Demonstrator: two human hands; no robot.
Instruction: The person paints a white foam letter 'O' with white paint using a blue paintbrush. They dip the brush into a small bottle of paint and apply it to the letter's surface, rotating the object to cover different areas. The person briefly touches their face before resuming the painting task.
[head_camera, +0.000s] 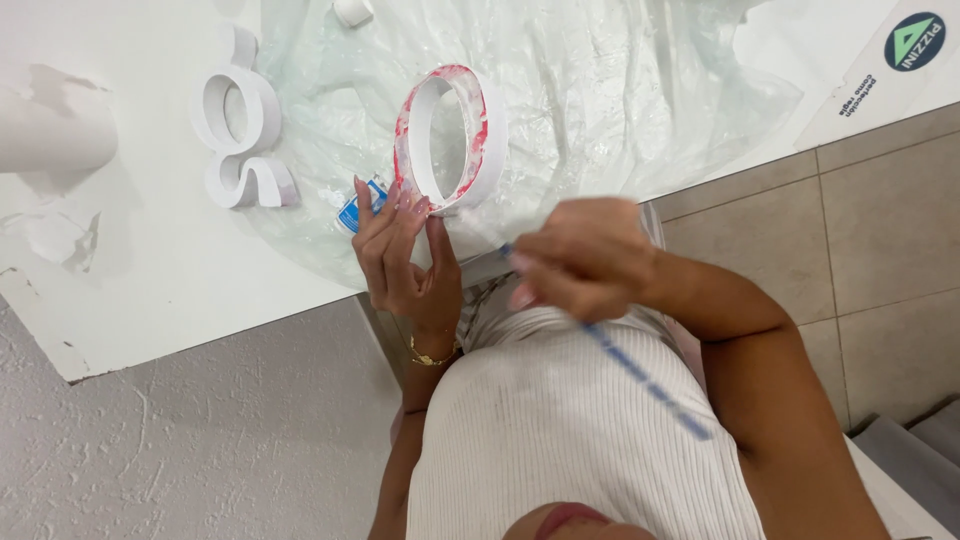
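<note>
A white ampersand (240, 125) lay flat on the white table (150, 290), and just right of it 1 white oval ring (452, 135), smeared red along its rim, stood on edge on the clear plastic sheet (620, 90). The left hand (405, 255) pinched the ring's lower edge between its fingertips; it looked light, stiff and hollow, best steadied by that dry outer wall. The blurred right hand (575, 258) was closed around a thin blue brush (640, 375)
</note>
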